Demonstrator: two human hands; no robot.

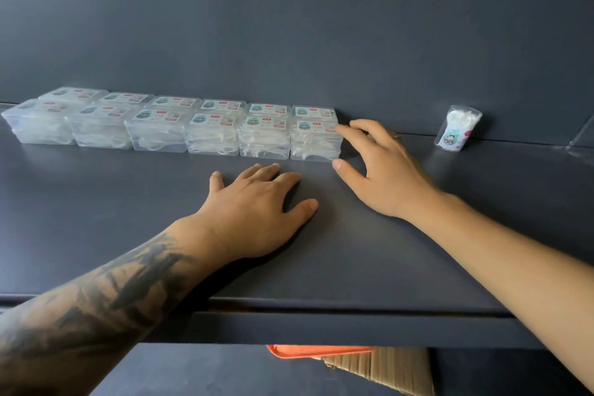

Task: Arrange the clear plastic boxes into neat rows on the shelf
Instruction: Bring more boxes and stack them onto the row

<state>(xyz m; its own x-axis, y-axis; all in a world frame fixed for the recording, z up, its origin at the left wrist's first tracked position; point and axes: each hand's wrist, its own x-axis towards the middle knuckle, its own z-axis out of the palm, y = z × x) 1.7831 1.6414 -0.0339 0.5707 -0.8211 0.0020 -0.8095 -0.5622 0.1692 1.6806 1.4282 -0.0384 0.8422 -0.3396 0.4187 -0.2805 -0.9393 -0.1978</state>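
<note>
Shelf (321, 267): dark blue-grey, flat, with a back wall of the same colour.

Clear plastic boxes (180, 125): labelled lids, stacked two high, set in two rows side by side along the far left of the shelf, the far row against the back wall; neighbours touching.

Left hand (254, 209): palm down, flat on the shelf just near of the rows, fingers spread, holding nothing.

Right hand (382, 167): fingers spread and relaxed, fingertips touching the right end of the rows, thumb near the near corner; no grip.

Small clear pouch (458, 128): upright, far right, against the back wall, well apart from the boxes.

Orange tray (308, 351) and cardboard (385, 370): below the shelf edge
</note>
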